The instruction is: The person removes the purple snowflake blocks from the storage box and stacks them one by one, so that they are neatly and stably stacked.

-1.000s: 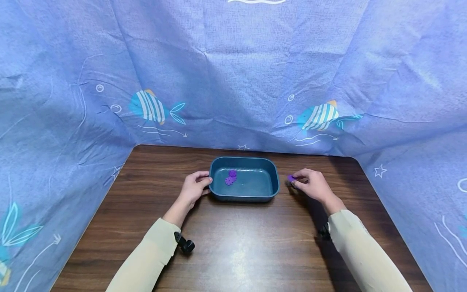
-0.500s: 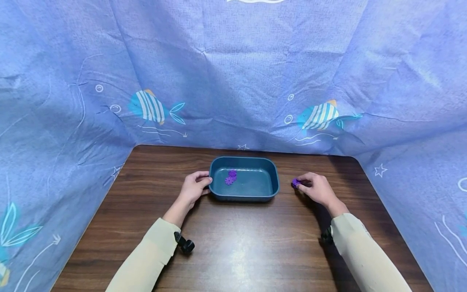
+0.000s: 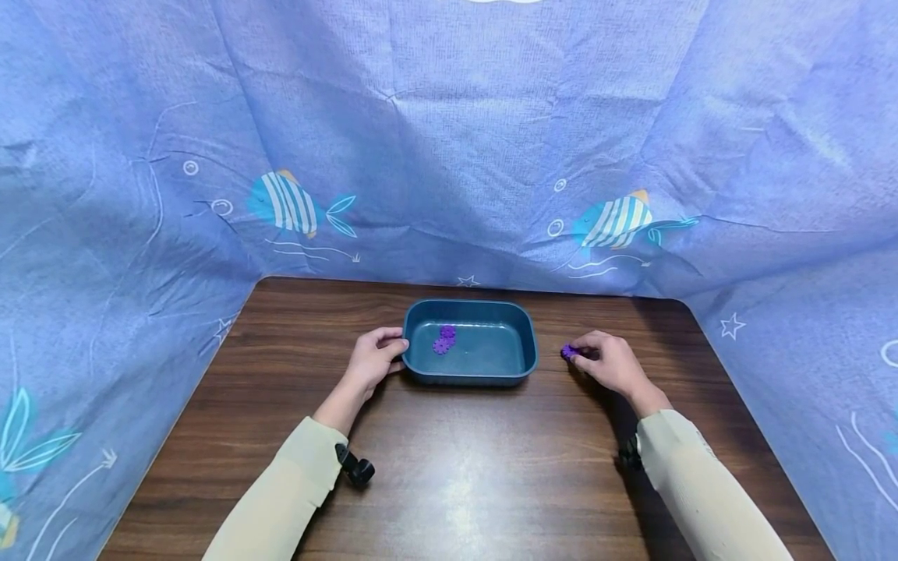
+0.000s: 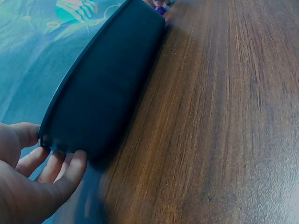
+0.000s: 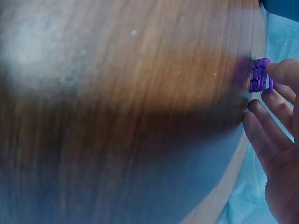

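My left hand grips the left end of a dark teal plastic bin, thumb at the rim and fingers against the outer wall. In the left wrist view the bin's long side runs away from that hand. Purple notched discs lie together inside the bin, toward its left. Right of the bin, my right hand pinches a purple notched disc between thumb and fingertips. It sits at the top of a small stack of like discs on the table.
The brown wood-grain table has rounded far corners. A blue cloth with printed fish hangs behind it and along both sides. Black straps with small cameras are on both wrists.
My right hand has moved slightly right and toward me, bringing its purple disc from nearer the bin to the stack; it then stays there. The left hand and bin have not moved.
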`<action>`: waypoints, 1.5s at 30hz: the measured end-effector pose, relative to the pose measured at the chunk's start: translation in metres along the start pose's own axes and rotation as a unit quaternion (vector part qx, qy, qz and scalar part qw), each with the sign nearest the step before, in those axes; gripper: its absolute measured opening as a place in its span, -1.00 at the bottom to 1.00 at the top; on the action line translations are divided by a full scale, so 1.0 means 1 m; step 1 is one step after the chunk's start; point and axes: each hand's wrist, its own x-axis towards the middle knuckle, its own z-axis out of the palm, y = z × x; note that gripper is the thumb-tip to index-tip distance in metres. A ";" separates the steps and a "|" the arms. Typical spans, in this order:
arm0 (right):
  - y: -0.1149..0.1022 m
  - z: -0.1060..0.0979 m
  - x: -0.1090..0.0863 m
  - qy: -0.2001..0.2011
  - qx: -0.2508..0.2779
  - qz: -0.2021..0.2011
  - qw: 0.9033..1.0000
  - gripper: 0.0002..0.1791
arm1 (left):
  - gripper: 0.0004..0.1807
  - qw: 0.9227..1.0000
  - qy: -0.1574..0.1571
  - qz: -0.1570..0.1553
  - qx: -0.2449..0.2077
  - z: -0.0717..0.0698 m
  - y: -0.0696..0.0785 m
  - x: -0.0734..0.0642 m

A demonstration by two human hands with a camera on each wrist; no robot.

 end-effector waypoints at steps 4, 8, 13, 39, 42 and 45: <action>0.000 0.000 -0.001 0.002 -0.001 0.000 1.000 -0.78 | -0.58 1.000 0.002 0.001 0.002 0.000 0.001 0.000; 0.000 0.001 -0.002 0.001 -0.004 0.000 1.000 -0.78 | -0.58 1.000 0.002 0.000 0.003 0.001 0.000 0.000; -0.001 0.000 -0.002 0.000 -0.001 0.004 1.000 -0.79 | -0.57 1.000 0.000 0.003 0.000 0.001 -0.001 0.000; 0.000 0.001 -0.001 0.002 -0.010 0.002 1.000 -0.80 | -0.58 1.000 -0.002 0.005 -0.003 0.001 0.000 -0.001; 0.000 -0.001 0.001 -0.004 0.004 0.006 1.000 -0.81 | -0.59 1.000 -0.002 0.001 -0.002 0.001 0.001 -0.001; 0.000 -0.004 0.005 -0.012 0.022 0.010 1.000 -0.82 | -0.59 1.000 -0.001 -0.001 0.001 0.001 0.001 0.000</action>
